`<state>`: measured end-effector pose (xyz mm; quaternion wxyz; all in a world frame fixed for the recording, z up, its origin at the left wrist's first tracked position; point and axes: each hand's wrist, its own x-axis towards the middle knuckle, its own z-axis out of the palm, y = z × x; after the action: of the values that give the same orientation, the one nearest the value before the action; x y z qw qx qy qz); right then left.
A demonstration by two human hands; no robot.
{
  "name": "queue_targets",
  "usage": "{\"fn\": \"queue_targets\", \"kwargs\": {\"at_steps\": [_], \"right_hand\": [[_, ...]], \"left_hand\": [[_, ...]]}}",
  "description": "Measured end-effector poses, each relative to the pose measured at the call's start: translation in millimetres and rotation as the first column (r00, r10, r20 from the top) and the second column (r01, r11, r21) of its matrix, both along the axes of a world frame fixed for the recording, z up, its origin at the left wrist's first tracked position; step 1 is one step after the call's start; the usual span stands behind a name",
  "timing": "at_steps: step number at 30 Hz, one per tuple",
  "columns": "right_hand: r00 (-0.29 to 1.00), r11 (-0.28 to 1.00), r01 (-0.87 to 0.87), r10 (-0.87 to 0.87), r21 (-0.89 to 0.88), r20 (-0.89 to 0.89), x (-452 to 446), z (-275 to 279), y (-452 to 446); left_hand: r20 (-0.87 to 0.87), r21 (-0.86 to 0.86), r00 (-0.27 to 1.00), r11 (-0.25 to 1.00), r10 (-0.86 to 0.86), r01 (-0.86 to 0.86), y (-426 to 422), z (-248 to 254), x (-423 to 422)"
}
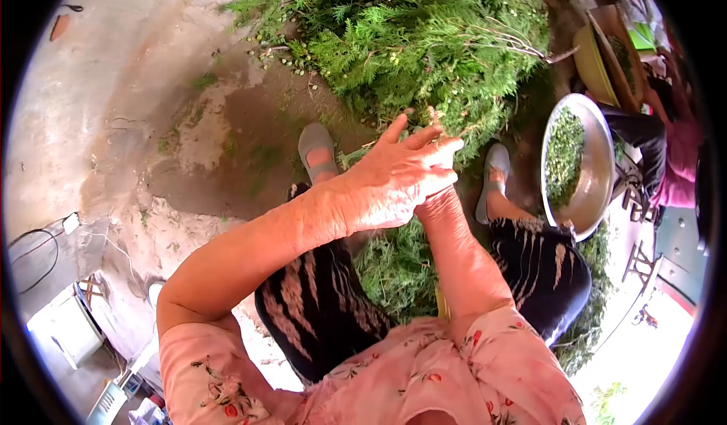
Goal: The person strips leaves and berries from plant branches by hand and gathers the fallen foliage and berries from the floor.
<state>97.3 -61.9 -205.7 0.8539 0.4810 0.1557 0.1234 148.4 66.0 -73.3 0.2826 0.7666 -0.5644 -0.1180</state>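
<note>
Item: a dark cord (38,235), looped at the far left, well apart from my work.

Item: my left shoe (312,139), planted near the heap's edge; my feet stand apart, seemingly to leave room for the greenery.

Item: my left hand (390,173), crossed over the right, fingers partly spread; I cannot tell whether they pinch anything.

Item: loose green sprigs (394,273), lying between my legs.

Item: leafy green branches (424,46), heaped on the floor ahead, probably so that both hands reach them easily.

Item: my right hand (435,198), mostly hidden beneath the left; its grip I cannot tell.

Item: my right shoe (492,169), beside the heap.

Item: a metal basin (597,175), beyond that shoe, holding green bits (564,156); placed, I judge, for handy reach.

Item: a yellow tub (591,69), behind the basin.

Item: another person's pink clothing (681,171), far right.
</note>
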Motion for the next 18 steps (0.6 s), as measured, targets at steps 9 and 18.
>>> {"fn": "queue_targets", "kwargs": {"at_steps": [9, 18], "right_hand": [[0.974, 0.351, -0.226, 0.114, -0.909, -0.198, -61, 149, -3], [0.985, 0.344, -0.169, 0.081, -0.924, -0.15, -133, 172, -23]], "left_hand": [[-0.895, 0.086, 0.296, 0.782, 0.332, -0.617, 39, 35, -70], [-0.915, -0.04, 0.345, 0.802, 0.21, -0.595, 12, 24, -151]]}}
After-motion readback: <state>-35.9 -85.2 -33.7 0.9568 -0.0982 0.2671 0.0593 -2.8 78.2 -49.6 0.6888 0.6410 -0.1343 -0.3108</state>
